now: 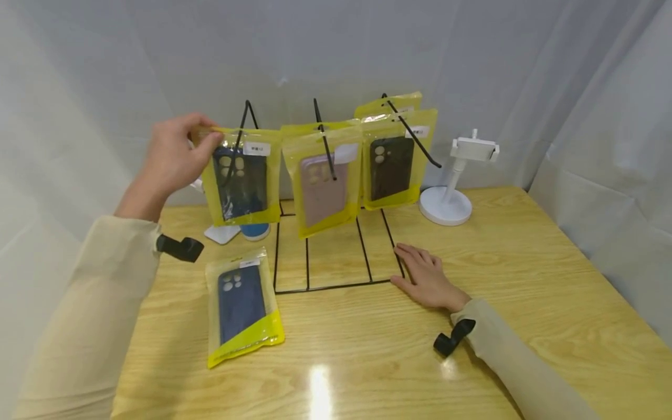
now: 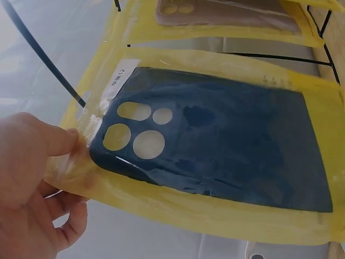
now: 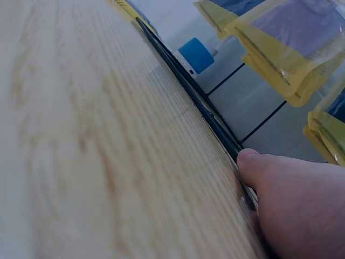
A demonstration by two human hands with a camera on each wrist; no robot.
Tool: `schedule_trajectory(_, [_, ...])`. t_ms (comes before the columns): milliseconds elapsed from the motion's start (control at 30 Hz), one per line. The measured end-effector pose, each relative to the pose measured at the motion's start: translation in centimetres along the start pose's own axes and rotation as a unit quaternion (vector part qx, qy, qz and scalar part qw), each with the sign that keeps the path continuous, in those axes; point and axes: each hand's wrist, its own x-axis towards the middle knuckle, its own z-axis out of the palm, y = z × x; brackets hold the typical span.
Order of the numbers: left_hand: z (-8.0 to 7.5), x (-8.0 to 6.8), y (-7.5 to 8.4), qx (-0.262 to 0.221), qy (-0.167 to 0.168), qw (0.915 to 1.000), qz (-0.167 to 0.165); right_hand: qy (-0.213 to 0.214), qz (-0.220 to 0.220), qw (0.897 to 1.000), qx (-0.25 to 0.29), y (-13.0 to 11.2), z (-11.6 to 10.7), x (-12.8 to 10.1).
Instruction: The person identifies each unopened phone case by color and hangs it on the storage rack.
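My left hand point(image 1: 202, 140) pinches the top left corner of a yellow-edged clear pack with a dark blue phone case point(image 1: 241, 178) at the left hook point(image 1: 242, 125) of a black wire rack point(image 1: 336, 251). In the left wrist view my thumb and fingers point(image 2: 64, 143) grip this pack point(image 2: 215, 145), and the hook's tip point(image 2: 81, 101) sits at its hang hole. My right hand point(image 1: 420, 271) lies flat on the table and touches the rack's base wire at its right front corner. The right wrist view shows that hand point(image 3: 291, 194) against the wire point(image 3: 188, 91).
A second blue-case pack point(image 1: 241, 303) lies on the wooden table point(image 1: 525, 262) left of the rack. A pink-case pack point(image 1: 322, 175) and a black-case pack point(image 1: 391, 163) hang on the other hooks. A white phone stand point(image 1: 451, 195) is at the back right, a blue object point(image 1: 255, 231) behind the rack.
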Motion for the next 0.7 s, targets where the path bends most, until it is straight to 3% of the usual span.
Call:
schedule_trajectory(200, [-0.1,-0.3,0.0,-0.010,-0.008,0.9999,-0.007,0.000,0.000,1.000,0.000,-0.1,0.0,-0.2])
schedule_trajectory(500, [-0.2,-1.2,-0.1,-0.033,0.035,0.9988,0.011,0.005,0.000,1.000,-0.002,-0.1,0.0,-0.2])
schedule_trajectory(700, [-0.7,-2.9,-0.4,-0.045,0.047,0.9971,0.040,0.000,0.003,1.000,-0.005,-0.2,0.0,-0.2])
